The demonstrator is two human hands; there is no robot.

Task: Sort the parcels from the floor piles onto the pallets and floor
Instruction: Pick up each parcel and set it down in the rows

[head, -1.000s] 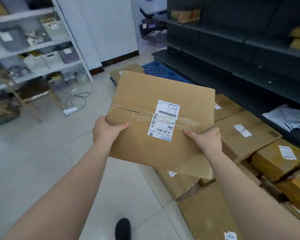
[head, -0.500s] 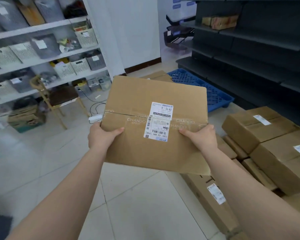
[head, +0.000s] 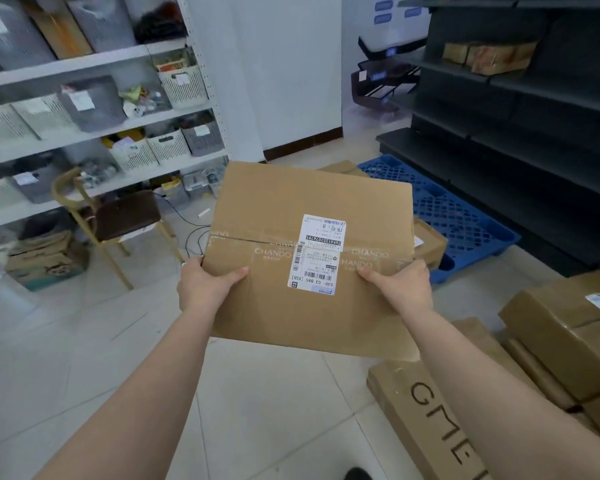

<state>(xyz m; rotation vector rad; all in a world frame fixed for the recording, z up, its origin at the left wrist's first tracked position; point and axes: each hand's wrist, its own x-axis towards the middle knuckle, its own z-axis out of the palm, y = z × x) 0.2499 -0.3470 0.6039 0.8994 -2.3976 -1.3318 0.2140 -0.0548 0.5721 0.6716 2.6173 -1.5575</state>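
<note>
I hold a flat brown cardboard parcel [head: 312, 206] with a white shipping label and taped seam out in front of me above the tiled floor. My left hand [head: 205, 285] grips its left edge, thumb on top. My right hand [head: 402, 289] grips its right edge the same way. A blue plastic pallet [head: 458, 216] lies on the floor beyond the parcel to the right, with a brown box [head: 428, 242] at its near corner. A pile of brown parcels [head: 561, 337] sits on the floor at the lower right.
White shelving with baskets [head: 94, 133] runs along the left, with a wooden chair [head: 118, 216] and a cable on the floor before it. Dark metal shelving [head: 534, 133] lines the right. A long flat carton [head: 426, 417] lies by my right forearm.
The view has swung left and up away from the floor pile. The parcel stays in both hands; the blue pallet and the white shelves have come more into view.
</note>
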